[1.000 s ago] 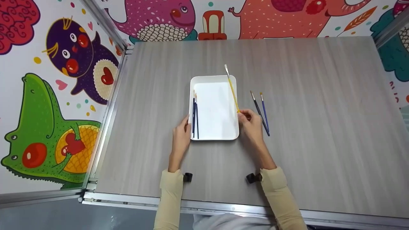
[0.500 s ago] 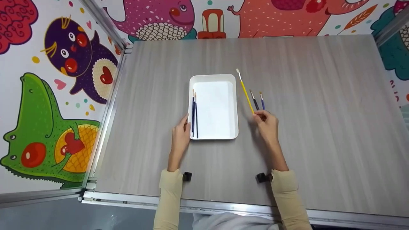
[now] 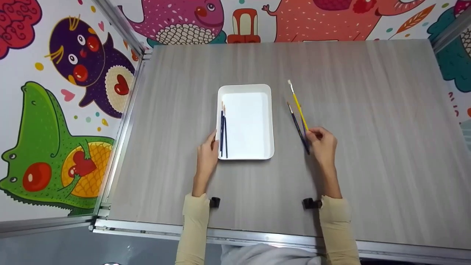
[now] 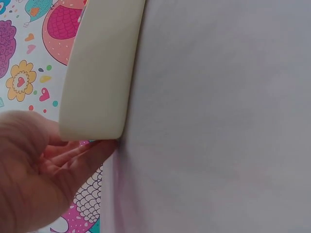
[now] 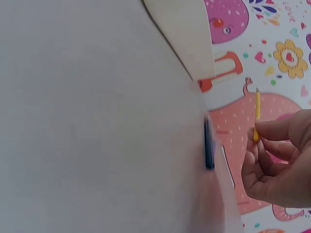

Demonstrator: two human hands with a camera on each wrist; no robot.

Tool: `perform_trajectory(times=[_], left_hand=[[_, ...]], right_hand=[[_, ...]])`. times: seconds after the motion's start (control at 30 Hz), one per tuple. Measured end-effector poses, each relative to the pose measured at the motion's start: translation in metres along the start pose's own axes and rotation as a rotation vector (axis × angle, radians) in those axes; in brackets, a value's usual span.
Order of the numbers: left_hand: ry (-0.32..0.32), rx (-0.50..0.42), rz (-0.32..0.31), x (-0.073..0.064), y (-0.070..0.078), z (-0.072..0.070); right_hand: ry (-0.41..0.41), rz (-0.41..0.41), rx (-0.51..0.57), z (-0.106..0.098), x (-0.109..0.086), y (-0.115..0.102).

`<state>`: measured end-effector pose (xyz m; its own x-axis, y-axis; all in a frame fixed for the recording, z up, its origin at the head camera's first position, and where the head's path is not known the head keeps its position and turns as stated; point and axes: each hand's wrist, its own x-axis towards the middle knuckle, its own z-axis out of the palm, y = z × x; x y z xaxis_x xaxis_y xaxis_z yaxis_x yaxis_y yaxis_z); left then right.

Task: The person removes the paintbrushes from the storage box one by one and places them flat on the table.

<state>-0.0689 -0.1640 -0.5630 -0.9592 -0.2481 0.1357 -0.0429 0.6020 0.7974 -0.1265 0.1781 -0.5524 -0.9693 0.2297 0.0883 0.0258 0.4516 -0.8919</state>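
Observation:
A white rectangular tray [image 3: 247, 151] lies in the middle of the table, with several thin dark-handled paintbrushes [image 3: 223, 134] along its left side. My left hand [image 3: 207, 156] holds the tray's left wall near the front corner; in the left wrist view the left fingers [image 4: 90, 158] lie against that wall. My right hand [image 3: 323, 145] pinches a yellow paintbrush [image 3: 300, 110] by its handle end, white bristles pointing away from me. Below the yellow brush lie a dark-handled paintbrush [image 3: 298, 129] and a blue one, the latter mostly hidden by it and the right hand.
The grey wood-grain table [image 3: 386, 129] extends on both sides of the tray. A metal rail [image 3: 265, 237] runs along its front edge. Walls with painted cartoon animals stand around it. A dark wrist device [image 3: 311, 203] sits at the right cuff.
My right hand has moved right, away from the tray, carrying the yellow paintbrush over the two loose brushes. The left hand stays at the tray.

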Motion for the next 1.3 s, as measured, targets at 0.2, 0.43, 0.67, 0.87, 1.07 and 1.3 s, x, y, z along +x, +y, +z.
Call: perform_trajectory(times=[0.2, 0.43, 0.67, 0.87, 1.07, 1.3], left_hand=[[-0.004, 0.014, -0.011, -0.001, 0.001, -0.001], [-0.006, 0.010, -0.018, 0.000, 0.000, 0.000], [0.002, 0.013, -0.002, -0.001, 0.000, -0.001], [0.005, 0.001, 0.001, -0.001, -0.001, 0.000], [0.002, -0.009, -0.007, -0.001, 0.000, 0.000], [-0.005, -0.019, -0.006, -0.001, 0.001, -0.001]], right_hand=[[0.018, 0.013, -0.087, -0.012, 0.002, 0.013], [-0.024, 0.069, -0.158, -0.022, 0.002, 0.021], [-0.068, 0.127, -0.222, -0.027, 0.003, 0.025], [-0.095, 0.135, -0.253, -0.030, 0.003, 0.025], [-0.108, 0.159, -0.260, -0.033, 0.003, 0.026], [-0.112, 0.152, -0.271, -0.034, 0.003, 0.025]])
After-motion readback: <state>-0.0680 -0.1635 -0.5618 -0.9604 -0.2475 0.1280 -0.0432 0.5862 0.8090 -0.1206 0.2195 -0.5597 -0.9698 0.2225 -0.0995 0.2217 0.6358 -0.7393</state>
